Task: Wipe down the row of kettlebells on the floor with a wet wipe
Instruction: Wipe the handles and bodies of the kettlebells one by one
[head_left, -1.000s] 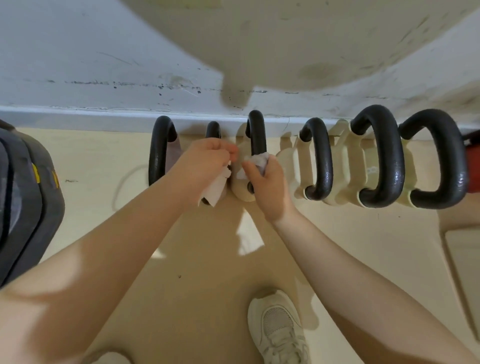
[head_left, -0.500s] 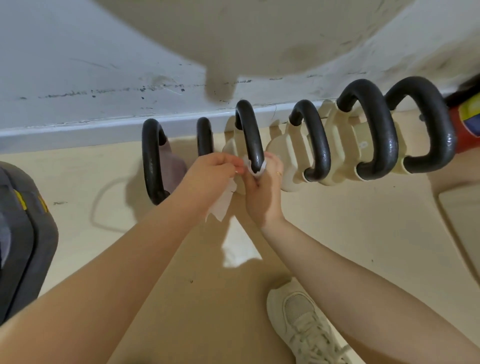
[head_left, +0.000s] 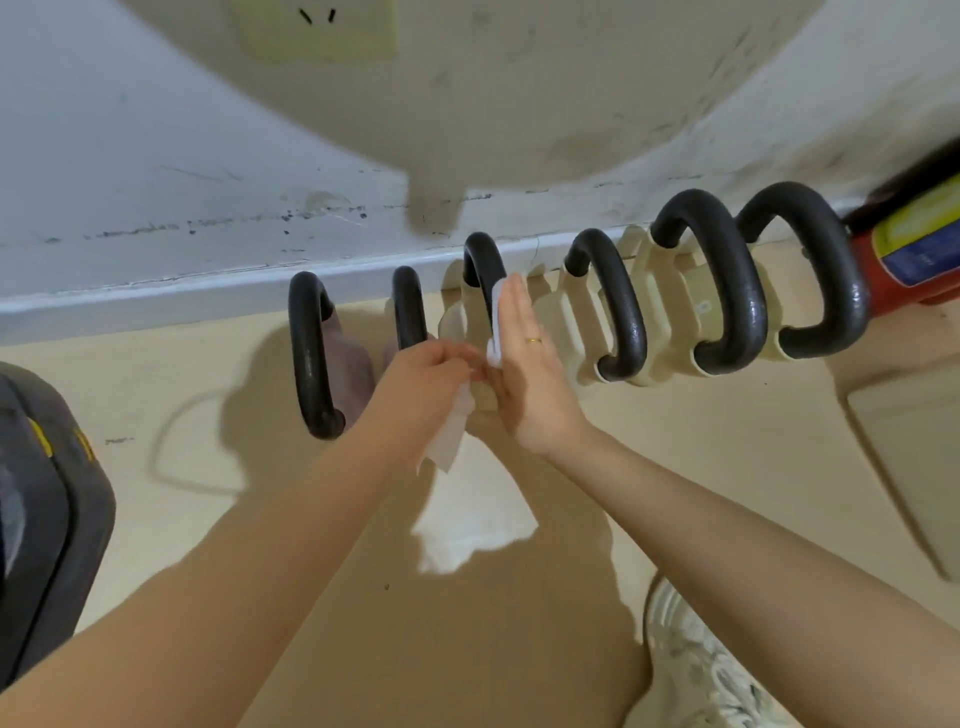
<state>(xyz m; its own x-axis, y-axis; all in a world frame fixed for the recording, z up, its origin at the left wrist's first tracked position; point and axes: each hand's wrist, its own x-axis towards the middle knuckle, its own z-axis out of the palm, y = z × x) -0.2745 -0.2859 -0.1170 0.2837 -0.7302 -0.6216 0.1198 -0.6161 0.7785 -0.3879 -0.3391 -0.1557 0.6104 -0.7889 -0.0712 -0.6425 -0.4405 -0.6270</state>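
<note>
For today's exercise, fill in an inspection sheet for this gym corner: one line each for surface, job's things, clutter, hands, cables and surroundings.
Surface: beige floor, sunlit patch near the middle.
Job's things: six kettlebells in a row along the wall; wet wipe laid against the third kettlebell's handle.
Clutter: red extinguisher far right; dark grey object far left.
Hands: right hand flat, pressing the wipe; left hand pinches its hanging end.
Cables: nothing seen.
Surroundings: scuffed white wall, wall socket, white shoe.
</note>
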